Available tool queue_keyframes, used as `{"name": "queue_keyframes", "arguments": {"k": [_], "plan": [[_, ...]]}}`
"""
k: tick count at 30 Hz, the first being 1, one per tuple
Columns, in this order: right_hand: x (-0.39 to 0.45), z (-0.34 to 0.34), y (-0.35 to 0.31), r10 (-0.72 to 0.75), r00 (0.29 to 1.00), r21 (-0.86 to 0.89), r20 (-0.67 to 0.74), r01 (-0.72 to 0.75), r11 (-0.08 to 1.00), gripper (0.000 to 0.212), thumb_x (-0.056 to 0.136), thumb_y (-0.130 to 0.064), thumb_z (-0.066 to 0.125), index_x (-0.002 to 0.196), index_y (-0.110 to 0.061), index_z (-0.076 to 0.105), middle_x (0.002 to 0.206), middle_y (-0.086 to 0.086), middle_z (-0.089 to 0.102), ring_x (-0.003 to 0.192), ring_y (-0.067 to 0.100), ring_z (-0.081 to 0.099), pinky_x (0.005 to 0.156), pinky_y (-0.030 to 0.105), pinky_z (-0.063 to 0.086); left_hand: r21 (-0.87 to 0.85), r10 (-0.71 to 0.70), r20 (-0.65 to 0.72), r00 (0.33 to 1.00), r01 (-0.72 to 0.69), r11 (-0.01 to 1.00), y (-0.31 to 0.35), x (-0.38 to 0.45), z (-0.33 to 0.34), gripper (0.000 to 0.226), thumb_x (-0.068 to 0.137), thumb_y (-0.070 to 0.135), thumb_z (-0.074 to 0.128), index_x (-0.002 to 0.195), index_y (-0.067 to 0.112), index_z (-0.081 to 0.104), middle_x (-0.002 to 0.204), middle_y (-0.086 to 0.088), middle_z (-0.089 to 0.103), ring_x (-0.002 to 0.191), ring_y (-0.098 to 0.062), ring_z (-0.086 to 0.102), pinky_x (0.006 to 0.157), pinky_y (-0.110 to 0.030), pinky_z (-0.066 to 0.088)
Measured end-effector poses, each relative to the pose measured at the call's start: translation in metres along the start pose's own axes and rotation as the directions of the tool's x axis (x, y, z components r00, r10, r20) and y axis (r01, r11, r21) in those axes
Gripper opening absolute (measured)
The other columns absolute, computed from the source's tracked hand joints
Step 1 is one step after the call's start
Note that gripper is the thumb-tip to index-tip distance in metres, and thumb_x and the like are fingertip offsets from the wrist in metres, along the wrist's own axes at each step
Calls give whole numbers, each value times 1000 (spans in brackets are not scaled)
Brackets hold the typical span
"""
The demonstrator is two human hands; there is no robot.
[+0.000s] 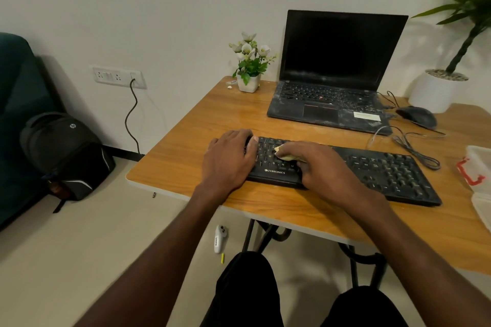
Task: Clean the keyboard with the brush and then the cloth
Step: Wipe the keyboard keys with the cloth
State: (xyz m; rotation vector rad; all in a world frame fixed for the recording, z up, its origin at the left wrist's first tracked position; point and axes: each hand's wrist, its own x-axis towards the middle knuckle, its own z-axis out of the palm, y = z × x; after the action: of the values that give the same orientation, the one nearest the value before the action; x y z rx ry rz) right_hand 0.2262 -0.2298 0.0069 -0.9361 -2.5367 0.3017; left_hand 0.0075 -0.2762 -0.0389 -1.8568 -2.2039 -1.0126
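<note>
Keyboard (372, 170) lies black and long on the wooden table (186, 156), near the front edge. The left hand (228, 159) rests flat on its left end with fingers nearly straight. The right hand (316, 164) curls around a small yellow cloth (285, 154) and presses it on the keys. Behind stand a dusty laptop (334, 74), a mouse (417, 115) and a little flower pot (248, 82).

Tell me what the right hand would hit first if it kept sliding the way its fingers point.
The right hand, holding the cloth on the keyboard, points left. It would probably first meet the fingers of the left hand resting on the keyboard's left end.
</note>
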Motion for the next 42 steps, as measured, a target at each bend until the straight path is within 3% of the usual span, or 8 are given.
{"name": "queue_keyframes", "arguments": {"k": [6,10,16,20,25,30,34,42], "plan": [[13,2,4,94,992,17,-81,-93,995,41,91,-7,72,122,-34,73,119,-3,74,108,18,66,88,36,55,11,-5,3,1000,5,1000,0,0,-1,40,111,52,32,120,30,65,116,10,70,109,-12,62,98,-44,47],[31,-6,8,99,993,-118,-63,-106,987,37,91,-4,70,120,-27,76,119,0,74,106,23,67,87,40,56,13,-2,1,1000,2,1000,1,1,0,39,112,51,31,118,31,63,111,11,69,104,-10,60,95,-43,49],[35,-21,15,-35,992,-144,120,52,988,35,85,1,74,108,-25,79,113,-7,71,103,17,66,86,41,57,17,-8,-33,999,9,1000,5,-1,1,34,113,45,32,113,29,63,106,10,68,99,-12,60,91,-42,48],[49,-24,9,27,998,-206,63,-13,978,31,86,-5,75,107,-27,80,110,-5,72,101,17,65,85,38,58,21,-7,-25,1000,8,1000,5,0,3,36,113,44,32,113,28,63,107,9,69,100,-13,61,92,-42,48],[38,-15,12,-104,990,-140,97,117,983,36,81,4,71,101,-23,81,108,-7,71,99,15,63,77,29,50,21,-4,-35,999,5,1000,2,1,5,34,113,42,32,112,27,63,107,7,69,101,-15,61,92,-42,46],[23,-14,36,-69,995,-155,-78,56,986,30,84,3,67,96,-21,78,108,-9,66,98,14,52,78,39,49,10,4,-36,999,-3,1000,2,0,3,35,113,41,33,113,26,64,109,7,70,102,-14,61,94,-41,46],[8,2,49,-147,950,-130,-275,115,985,27,88,-3,65,107,-19,76,119,-5,68,110,18,57,95,46,49,14,3,-34,999,-3,1000,3,1,3,36,113,43,32,112,27,64,108,8,70,102,-13,61,95,-41,46],[8,7,46,-200,935,-163,-293,157,974,31,85,-2,71,110,-19,77,117,-3,71,106,23,63,85,47,52,15,9,-26,1000,-9,1000,3,0,3,36,113,44,31,112,28,62,107,9,69,101,-11,60,94,-40,45]]}}
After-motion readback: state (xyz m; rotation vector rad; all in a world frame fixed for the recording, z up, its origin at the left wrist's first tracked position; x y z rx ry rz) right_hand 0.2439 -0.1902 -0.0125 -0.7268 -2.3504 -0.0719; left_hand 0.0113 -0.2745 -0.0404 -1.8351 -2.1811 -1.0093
